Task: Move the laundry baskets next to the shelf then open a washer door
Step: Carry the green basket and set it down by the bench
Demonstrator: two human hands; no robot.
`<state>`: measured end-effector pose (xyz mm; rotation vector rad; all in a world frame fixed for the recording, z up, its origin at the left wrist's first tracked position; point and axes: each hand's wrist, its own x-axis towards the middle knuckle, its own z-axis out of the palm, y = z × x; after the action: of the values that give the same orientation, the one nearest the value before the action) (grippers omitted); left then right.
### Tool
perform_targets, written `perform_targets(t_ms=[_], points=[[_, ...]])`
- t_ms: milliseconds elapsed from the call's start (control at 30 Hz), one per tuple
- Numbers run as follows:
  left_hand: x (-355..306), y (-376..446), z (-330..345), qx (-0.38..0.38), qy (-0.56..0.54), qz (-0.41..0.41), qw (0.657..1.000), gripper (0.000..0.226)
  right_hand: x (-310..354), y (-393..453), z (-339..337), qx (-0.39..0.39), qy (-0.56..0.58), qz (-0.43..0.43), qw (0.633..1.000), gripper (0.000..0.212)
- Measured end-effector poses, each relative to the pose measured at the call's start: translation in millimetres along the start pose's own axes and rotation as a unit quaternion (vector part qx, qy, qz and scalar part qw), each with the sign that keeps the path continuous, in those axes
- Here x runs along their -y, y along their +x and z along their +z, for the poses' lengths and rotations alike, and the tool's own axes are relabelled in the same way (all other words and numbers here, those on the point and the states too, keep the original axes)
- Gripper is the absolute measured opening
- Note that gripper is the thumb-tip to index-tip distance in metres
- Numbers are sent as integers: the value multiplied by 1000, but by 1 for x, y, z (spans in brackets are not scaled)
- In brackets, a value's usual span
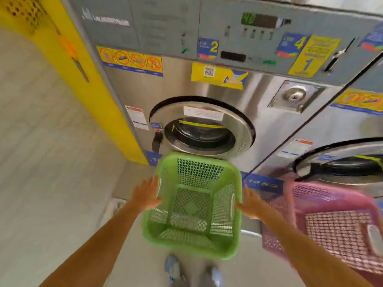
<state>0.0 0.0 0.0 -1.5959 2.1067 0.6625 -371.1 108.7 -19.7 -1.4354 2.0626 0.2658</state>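
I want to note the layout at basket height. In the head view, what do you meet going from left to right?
Left hand → green basket → right hand → pink basket.

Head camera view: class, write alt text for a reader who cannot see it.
Two open hands, left hand and right hand, reach toward the sides of an empty green laundry basket standing before a closed washer door. A pink basket sits to its right, before a second washer.
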Motion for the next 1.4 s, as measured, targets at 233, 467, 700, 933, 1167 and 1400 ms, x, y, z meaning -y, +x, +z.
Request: perform_targets(t_ms=[233, 467, 700, 933, 1167, 1400], points=[[20, 70, 89, -41, -57, -68, 995, 89, -22, 55, 99, -5, 89, 36, 995, 96], [16, 44, 114, -117, -135, -88, 980, 105, 3, 30, 99, -83, 135, 50, 986, 88], [71, -78, 179, -127, -270, -198, 934, 107, 62, 7, 101, -50, 37, -77, 995, 89], [135, -261, 305, -165, -389, -383, 822, 96, 202, -41, 176, 33, -74, -245, 966, 88], [168, -421, 443, -215, -452, -512, 698, 97, 331, -135, 305, 122, -179, -320, 922, 41], [194, -532, 567, -238, -513, -512, 646, 107, 384, -218, 433, 157, -215, -331, 905, 31]])
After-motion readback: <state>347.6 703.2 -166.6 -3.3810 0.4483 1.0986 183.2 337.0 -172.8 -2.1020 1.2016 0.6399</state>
